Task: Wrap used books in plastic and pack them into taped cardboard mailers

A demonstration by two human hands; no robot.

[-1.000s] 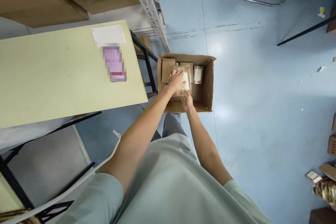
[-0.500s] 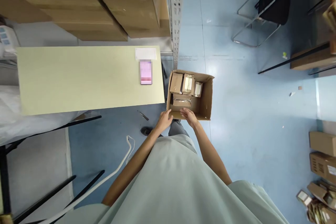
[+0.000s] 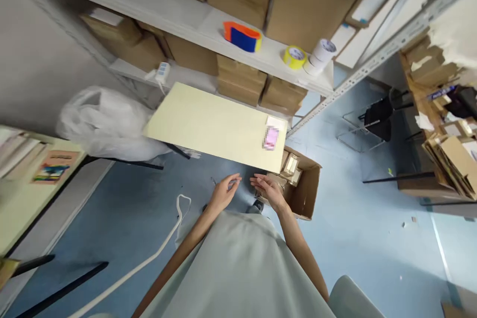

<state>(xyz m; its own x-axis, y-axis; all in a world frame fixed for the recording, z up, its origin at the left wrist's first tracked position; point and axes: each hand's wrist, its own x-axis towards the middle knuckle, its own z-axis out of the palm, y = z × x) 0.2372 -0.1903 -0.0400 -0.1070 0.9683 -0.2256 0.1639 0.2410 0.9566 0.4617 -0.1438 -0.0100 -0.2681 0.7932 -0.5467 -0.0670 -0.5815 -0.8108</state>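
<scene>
My left hand (image 3: 223, 193) hangs in front of the table's near edge, fingers parted and holding nothing. Across a small gap, my right hand (image 3: 269, 190) is also open, with nothing in it. It is over the left side of an open cardboard carton (image 3: 309, 196) on the floor and covers part of it. Inside the carton lie small brown boxes (image 3: 291, 164), some with pale labels. The pale yellow table (image 3: 212, 126) overlaps the carton's far left corner in view. On the table's right end lie a blurred pink phone-like item (image 3: 271, 139) and a white paper (image 3: 276, 122).
Behind the table, a metal shelf (image 3: 186, 22) holds cardboard boxes, yellow tape (image 3: 294, 57) and white rolls (image 3: 323, 52). A plastic bag (image 3: 108, 121) bulges at left. A white hose-like tube (image 3: 156, 253) runs at lower left. A black chair (image 3: 378, 121) stands at right.
Both hands have let go of a small box, which stays in the carton, and have risen apart from it. The view has swung up and left, bringing shelf and side table into sight.
</scene>
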